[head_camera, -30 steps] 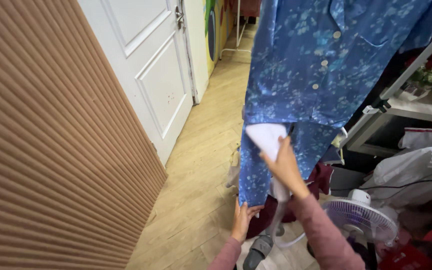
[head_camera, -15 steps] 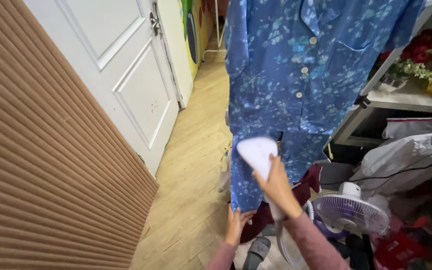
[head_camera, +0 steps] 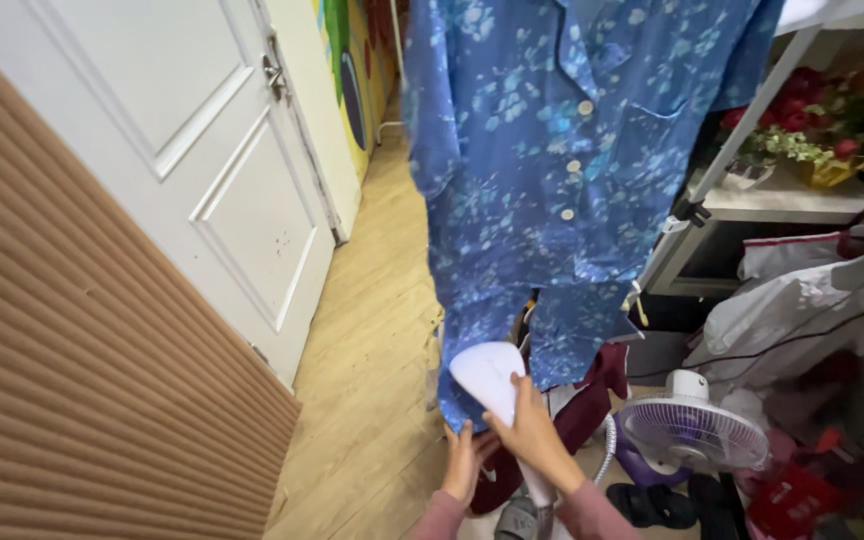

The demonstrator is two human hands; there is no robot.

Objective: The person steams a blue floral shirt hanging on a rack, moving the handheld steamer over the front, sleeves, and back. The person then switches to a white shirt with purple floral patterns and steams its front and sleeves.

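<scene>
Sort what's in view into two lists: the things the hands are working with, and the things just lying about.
In use:
- white steamer head, gripped by the right hand
- blue flowered pyjama set, hanging; the left hand holds its lower hem

Lying about:
- small fan on the floor
- flowers on the shelf
- dark shoes
- white door

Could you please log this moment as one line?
right hand: holds white steamer head | left hand: holds blue pyjama hem
</scene>
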